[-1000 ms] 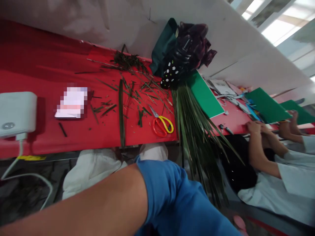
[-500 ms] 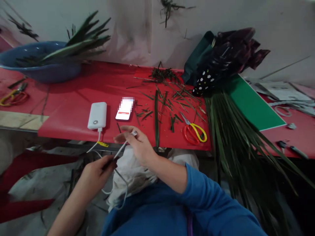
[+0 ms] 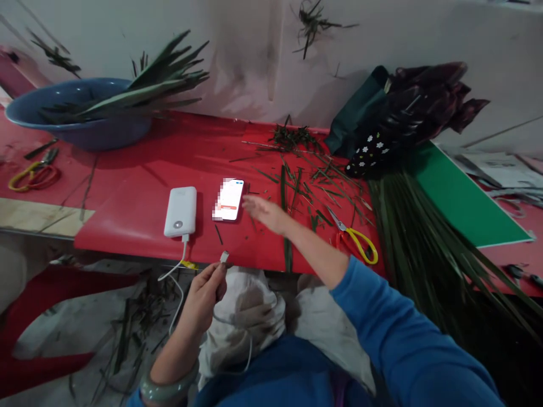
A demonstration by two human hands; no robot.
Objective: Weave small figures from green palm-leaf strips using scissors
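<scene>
Pinched in my left hand (image 3: 206,294) is the plug end of a white charging cable (image 3: 224,257), its tip pointing up over the table's front edge. The cable loops down past my lap, and its other end sits in a white power bank (image 3: 180,212) on the red-covered table. Just right of the power bank lies a phone (image 3: 231,199) with its screen lit. My right hand (image 3: 267,213) reaches over the table with fingers stretched out, its fingertips close to the phone's right edge. It holds nothing.
Scissors with yellow and red handles (image 3: 354,240) lie right of my forearm, among cut leaf scraps (image 3: 292,138). Long green leaves (image 3: 407,226) hang over the edge beside a green board (image 3: 470,198). A blue basin (image 3: 106,133) holds leaves; another pair of scissors (image 3: 36,172) lies left.
My right hand has let go of the cable end and moved up and right beside the phone. My left hand has risen and now grips the cable near its plug.
</scene>
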